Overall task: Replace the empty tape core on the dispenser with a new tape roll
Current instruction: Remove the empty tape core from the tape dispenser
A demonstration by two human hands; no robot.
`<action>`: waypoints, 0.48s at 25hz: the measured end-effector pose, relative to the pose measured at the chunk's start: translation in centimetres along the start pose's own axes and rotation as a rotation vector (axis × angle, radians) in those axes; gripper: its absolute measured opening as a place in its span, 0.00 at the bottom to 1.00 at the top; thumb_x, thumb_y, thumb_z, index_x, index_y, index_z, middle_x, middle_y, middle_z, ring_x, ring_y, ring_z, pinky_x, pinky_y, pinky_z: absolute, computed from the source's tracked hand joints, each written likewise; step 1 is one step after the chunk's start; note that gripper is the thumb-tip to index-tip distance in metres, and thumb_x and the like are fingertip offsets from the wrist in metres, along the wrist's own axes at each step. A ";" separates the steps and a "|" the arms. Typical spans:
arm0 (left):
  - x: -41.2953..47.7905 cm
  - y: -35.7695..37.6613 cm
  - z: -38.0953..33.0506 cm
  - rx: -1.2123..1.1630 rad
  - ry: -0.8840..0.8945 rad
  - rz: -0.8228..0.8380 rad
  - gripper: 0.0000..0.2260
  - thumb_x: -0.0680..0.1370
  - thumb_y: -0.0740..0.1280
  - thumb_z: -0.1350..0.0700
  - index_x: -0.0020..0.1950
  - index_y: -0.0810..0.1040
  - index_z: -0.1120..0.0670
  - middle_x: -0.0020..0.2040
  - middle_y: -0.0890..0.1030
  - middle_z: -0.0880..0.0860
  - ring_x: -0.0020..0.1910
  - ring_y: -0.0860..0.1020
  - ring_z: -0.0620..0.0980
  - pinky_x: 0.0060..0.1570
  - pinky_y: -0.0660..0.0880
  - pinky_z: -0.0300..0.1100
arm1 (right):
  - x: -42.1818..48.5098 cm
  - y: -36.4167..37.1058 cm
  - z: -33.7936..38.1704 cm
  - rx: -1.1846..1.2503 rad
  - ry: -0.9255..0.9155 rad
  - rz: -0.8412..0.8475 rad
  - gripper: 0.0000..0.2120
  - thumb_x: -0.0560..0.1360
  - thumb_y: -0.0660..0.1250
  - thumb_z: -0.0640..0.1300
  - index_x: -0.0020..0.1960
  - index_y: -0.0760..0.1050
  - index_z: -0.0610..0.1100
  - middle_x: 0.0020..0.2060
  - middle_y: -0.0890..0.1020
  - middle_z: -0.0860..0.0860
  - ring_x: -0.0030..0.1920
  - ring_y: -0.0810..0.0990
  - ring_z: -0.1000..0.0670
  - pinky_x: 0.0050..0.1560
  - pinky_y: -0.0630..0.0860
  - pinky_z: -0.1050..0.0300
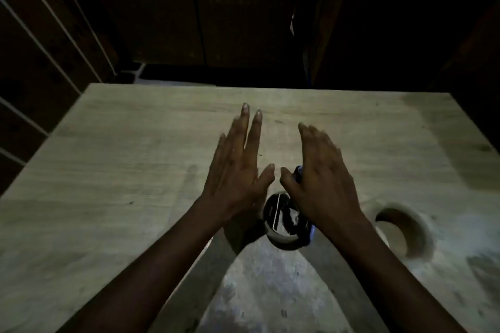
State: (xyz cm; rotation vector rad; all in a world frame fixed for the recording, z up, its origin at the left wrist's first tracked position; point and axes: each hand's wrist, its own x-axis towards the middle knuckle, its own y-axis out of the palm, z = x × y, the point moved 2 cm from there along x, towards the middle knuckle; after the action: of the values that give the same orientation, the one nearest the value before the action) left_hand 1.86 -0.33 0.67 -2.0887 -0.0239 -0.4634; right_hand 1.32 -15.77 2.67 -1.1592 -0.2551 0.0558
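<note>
Dim scene, light wood-grain table fills the lower frame, dark cabinet panels behind it.

Your left hand hovers over the table centre, back of the hand up, fingers straight and slightly spread, thumb angled out toward the right. It holds nothing.

Just below and between your two hands sits the tape dispenser, dark round body with a blue edge showing at its right side; a pale ring, likely the tape core, shows along its near rim, but it's blurred and I can't tell for sure. A small blue part of it peeks out by your right thumb. Your left palm is just beside its left rim; contact unclear.

Your right hand is also flat, back up, fingers extended and close together, thumb pointing toward your left thumb, tips near but apart. It covers the dispenser's upper right part; can't tell if the palm touches it or grips anything underneath.

Further right, well apart from the hands, a brown tape roll lies on the table, motion-blurred.
</note>
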 end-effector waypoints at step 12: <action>-4.3 7.2 -0.8 -0.009 -0.144 0.127 0.14 0.69 0.59 0.45 0.48 0.74 0.51 0.44 0.77 0.53 0.44 0.77 0.56 0.38 0.70 0.46 | -4.7 4.6 -2.8 -0.080 0.003 -0.007 0.28 0.72 0.64 0.48 0.68 0.57 0.45 0.48 0.77 0.42 0.46 0.77 0.39 0.39 0.70 0.51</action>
State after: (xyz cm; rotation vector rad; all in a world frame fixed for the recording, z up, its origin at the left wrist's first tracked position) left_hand -0.95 -4.14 -6.35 -2.1141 0.0263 -0.2358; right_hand -2.18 -17.31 -3.34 -1.2375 -0.2604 0.0378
